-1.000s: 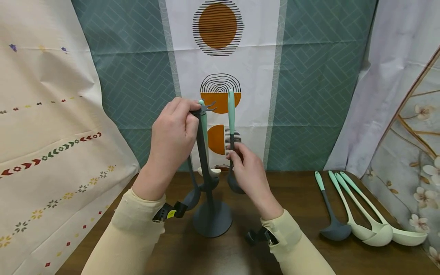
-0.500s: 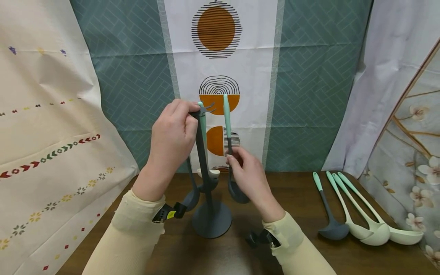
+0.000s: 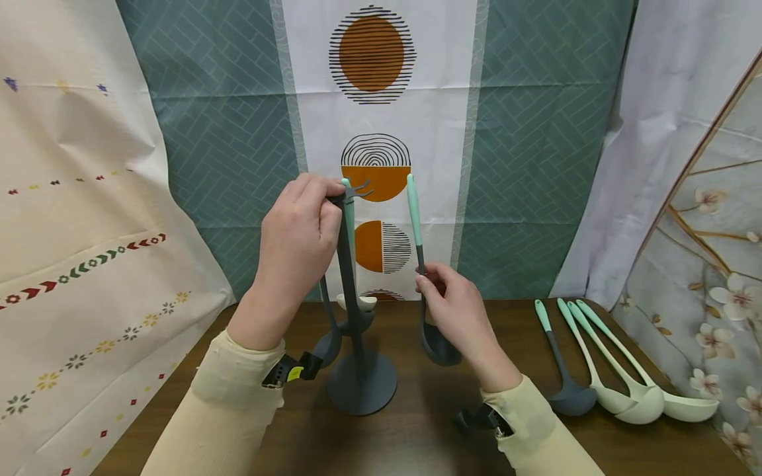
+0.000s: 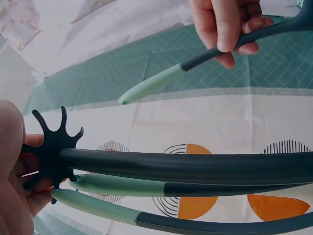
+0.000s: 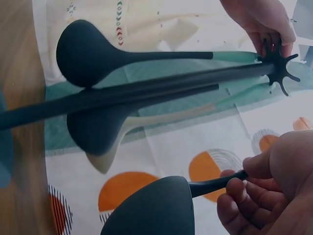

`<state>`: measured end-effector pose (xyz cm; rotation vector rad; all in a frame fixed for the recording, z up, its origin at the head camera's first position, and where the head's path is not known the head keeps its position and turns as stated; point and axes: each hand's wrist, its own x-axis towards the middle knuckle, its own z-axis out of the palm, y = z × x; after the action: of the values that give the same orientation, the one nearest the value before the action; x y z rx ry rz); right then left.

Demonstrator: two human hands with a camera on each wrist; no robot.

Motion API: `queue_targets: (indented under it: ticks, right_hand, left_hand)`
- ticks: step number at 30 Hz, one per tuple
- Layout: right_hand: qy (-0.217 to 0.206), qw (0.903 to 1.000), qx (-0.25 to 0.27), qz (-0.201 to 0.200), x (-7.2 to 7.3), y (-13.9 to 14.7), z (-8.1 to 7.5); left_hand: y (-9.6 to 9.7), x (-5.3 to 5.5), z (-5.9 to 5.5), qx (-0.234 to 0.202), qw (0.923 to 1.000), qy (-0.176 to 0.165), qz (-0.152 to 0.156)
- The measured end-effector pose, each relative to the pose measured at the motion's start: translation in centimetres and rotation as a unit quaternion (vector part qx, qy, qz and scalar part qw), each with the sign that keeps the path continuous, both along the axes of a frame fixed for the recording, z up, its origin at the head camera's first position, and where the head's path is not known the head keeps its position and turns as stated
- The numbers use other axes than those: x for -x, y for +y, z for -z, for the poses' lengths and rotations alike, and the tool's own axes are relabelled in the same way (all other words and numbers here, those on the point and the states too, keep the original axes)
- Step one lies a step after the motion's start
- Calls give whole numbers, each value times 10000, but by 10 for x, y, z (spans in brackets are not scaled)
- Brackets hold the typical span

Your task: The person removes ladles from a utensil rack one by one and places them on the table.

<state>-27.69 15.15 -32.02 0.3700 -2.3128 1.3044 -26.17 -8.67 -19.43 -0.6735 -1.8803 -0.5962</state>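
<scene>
My left hand point(image 3: 300, 228) grips the hooked top point(image 4: 51, 154) of a dark grey utensil stand point(image 3: 357, 383), which stands upright on a round base. On its hooks hang dark ladles point(image 5: 83, 54) and a cream ladle point(image 5: 103, 164), all with mint handle ends. To the right of the stand, my right hand point(image 3: 455, 307) pinches the dark shaft of another ladle point(image 3: 440, 347). That ladle is held upright in the air, bowl down, its mint handle end point(image 3: 413, 205) pointing up. It is apart from the stand's hooks. In the head view my fingers partly cover the hooks.
On the right of the brown wooden table point(image 3: 428, 423) lie a dark ladle point(image 3: 573, 400) and several pale ladles point(image 3: 645, 406), their bowls overlapping. Curtains point(image 3: 548, 165) and a patterned cloth point(image 3: 89, 264) enclose the table at the back and sides.
My right hand has moved the ladle slightly down, first a little toward the stand, then right, away from it. The left hand keeps its grip on the stand's top.
</scene>
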Motion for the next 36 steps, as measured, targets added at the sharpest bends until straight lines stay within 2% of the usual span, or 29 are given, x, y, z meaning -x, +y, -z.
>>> queue_targets:
  ticks: [20,36]
  right_hand:
    - [-212,9965,-728,366,10,44,19]
    - [-461,9839,-1552,758,16,76,31]
  left_hand:
    - [-1,0,-1,-38,10000,30,0]
    - [0,1,0,-33,10000,-11,18]
